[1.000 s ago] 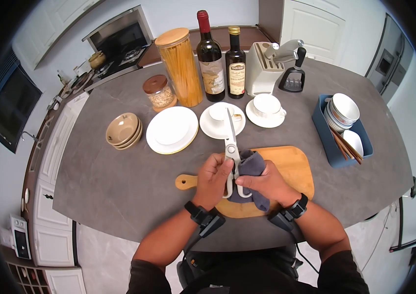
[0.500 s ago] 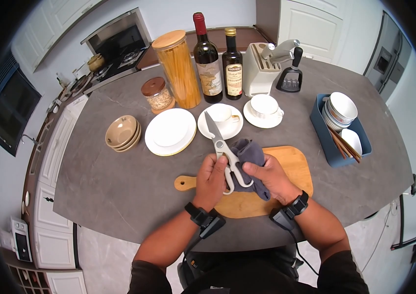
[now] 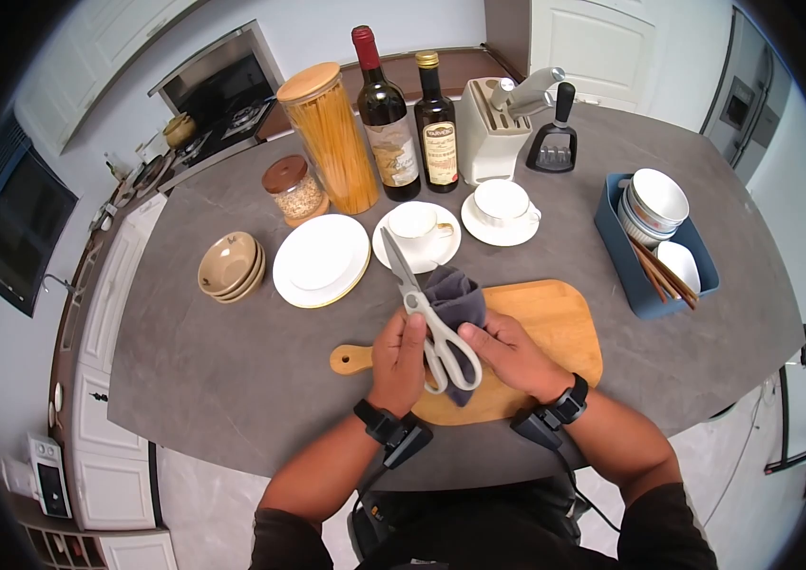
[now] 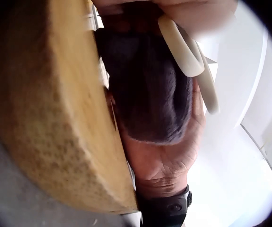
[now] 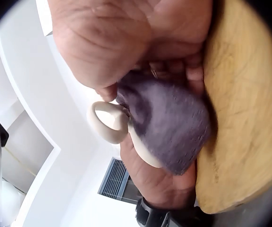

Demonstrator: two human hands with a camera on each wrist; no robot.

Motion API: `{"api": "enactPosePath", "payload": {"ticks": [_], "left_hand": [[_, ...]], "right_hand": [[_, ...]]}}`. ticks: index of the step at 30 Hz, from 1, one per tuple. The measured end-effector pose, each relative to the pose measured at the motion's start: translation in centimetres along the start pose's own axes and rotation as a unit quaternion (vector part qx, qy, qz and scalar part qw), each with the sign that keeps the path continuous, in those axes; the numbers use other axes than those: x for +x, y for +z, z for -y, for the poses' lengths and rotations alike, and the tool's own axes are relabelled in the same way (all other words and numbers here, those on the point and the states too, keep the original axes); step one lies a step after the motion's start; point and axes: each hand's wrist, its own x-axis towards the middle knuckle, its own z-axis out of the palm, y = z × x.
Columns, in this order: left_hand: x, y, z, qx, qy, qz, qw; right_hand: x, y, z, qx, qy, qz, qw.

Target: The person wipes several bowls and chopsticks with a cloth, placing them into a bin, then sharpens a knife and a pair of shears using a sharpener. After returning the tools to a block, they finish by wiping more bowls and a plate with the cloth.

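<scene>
A pair of kitchen scissors [image 3: 414,302] with off-white handles is held over the wooden cutting board [image 3: 557,332], its closed blades pointing away and to the left. My left hand [image 3: 397,361] grips the scissors near the pivot, thumb on top. A dark grey-purple cloth [image 3: 457,296] is bunched behind and beside the handles. My right hand [image 3: 515,357] holds this cloth, the thumb close to the handle loops. In the right wrist view, the cloth [image 5: 169,123] hangs from the fingers next to a handle loop [image 5: 108,124]. Some fingers of both hands are hidden beneath the cloth.
Past the blade tips stand two white cups on saucers [image 3: 441,255]. White plates [image 3: 322,261] and brown bowls [image 3: 230,264] are at left. Behind are a pasta jar [image 3: 331,142], two bottles [image 3: 438,142] and a knife block [image 3: 493,133]. A blue bin [image 3: 621,256] with bowls and chopsticks stands right.
The scissors' blades have swung from pointing nearly straight away to pointing leftward. The cloth has shifted along the handles with my right hand, and the head view has turned slightly.
</scene>
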Motion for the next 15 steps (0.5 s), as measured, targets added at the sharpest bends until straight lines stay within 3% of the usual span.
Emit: {"api": "enactPosePath", "payload": {"ticks": [2, 4, 8, 15], "left_hand": [[0.0, -0.6, 0.9, 0.015, 0.003, -0.018, 1.000], [0.4, -1.6, 2.3, 0.090, 0.066, 0.002, 0.994], [0.4, -0.8, 1.9, 0.114, 0.119, 0.000, 0.986], [0.5, -0.3, 1.7, 0.187, 0.174, 0.036, 0.966]], "right_hand": [[-0.3, 0.1, 0.3, 0.009, 0.008, 0.019, 1.000], [-0.4, 0.3, 0.4, 0.001, 0.008, 0.054, 0.999], [-0.5, 0.4, 0.6, 0.020, -0.003, 0.076, 0.997], [-0.1, 0.8, 0.1, 0.003, -0.026, 0.012, 1.000]]}}
